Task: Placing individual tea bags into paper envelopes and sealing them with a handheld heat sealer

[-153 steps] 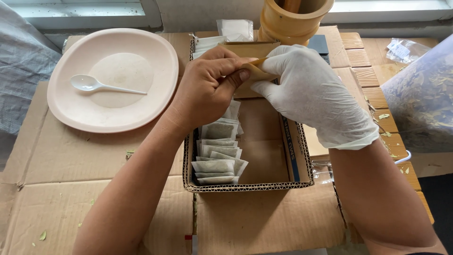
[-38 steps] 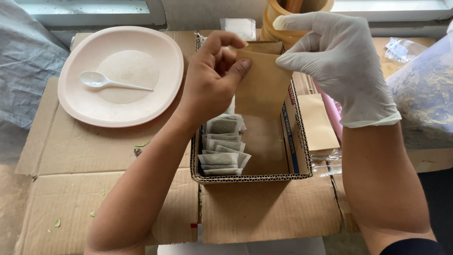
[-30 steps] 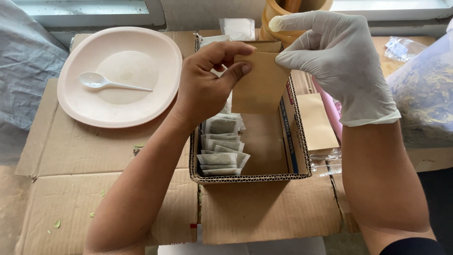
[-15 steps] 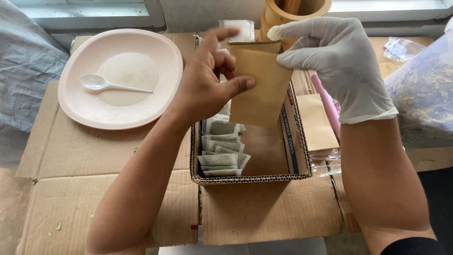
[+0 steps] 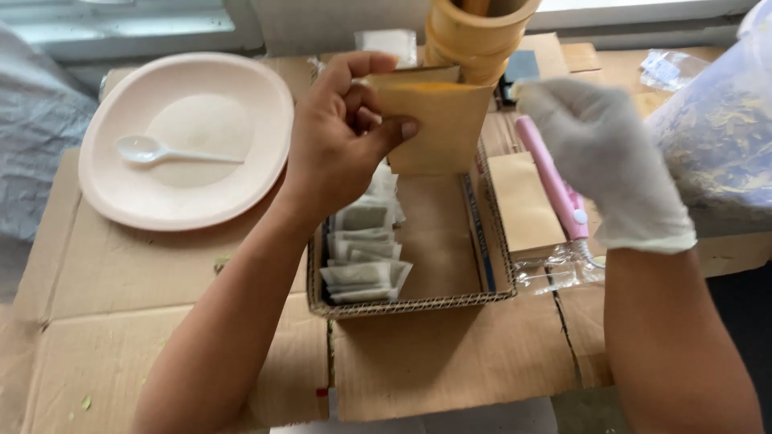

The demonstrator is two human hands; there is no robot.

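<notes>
My bare left hand [image 5: 342, 141] pinches a brown paper pouch [image 5: 438, 120] upright above a shallow cardboard box [image 5: 402, 307]. Several small white sachets [image 5: 366, 253] lie stacked in the left half of that box. My right hand [image 5: 607, 161], in a white glove, is off the pouch to the right, fingers loosely curled and holding nothing. It hovers over a pink stick-shaped tool [image 5: 553, 181] and a flat stack of brown pouches [image 5: 523, 201] beside the box.
A pale round plate [image 5: 121, 169] with a white plastic spoon [image 5: 165, 151] sits at the left. A stack of bamboo-coloured cups [image 5: 474, 36] stands behind the pouch. A clear bag of dried leaves [image 5: 720, 137] is at the right. Flattened cardboard [image 5: 121, 321] covers the surface.
My gloved right hand has let go of the pouch's top and moved right and down, toward the pink tool. My left hand alone keeps the pouch upright.
</notes>
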